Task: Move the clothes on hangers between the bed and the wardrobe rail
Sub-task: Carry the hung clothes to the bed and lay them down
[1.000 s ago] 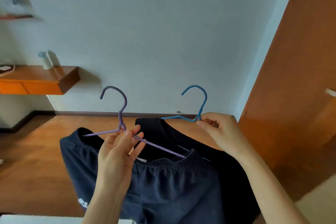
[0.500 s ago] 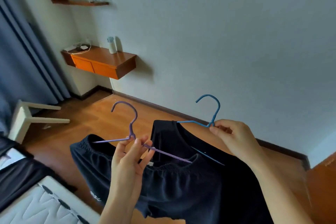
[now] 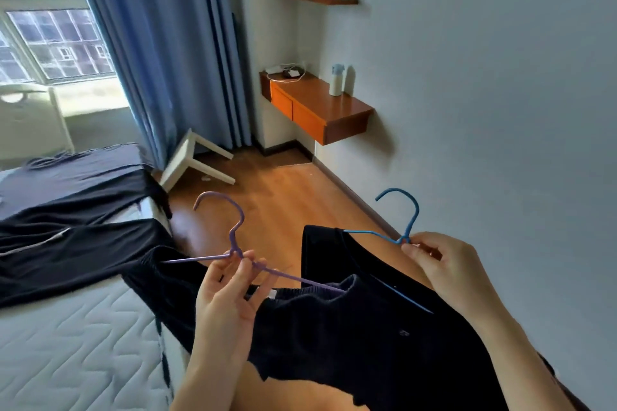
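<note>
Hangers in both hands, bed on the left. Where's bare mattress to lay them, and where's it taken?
Free: the quilted mattress patch nearest the camera, bordered by the dark clothes beyond it and the bed's floor-side edge. Crowded: the far half toward the window, covered by those spread garments. The left hand with the purple hanger is nearest that patch.

purple hanger (image 3: 232,240) | blue hanger (image 3: 404,238) | black shorts (image 3: 317,327) | white quilted mattress (image 3: 66,344) | blue curtain (image 3: 167,43) | orange drawers (image 3: 293,110)

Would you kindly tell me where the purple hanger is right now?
In the head view the purple hanger sits low centre, pinched in the left hand just right of the bed, with the blue hanger in the right hand to its right.
</note>
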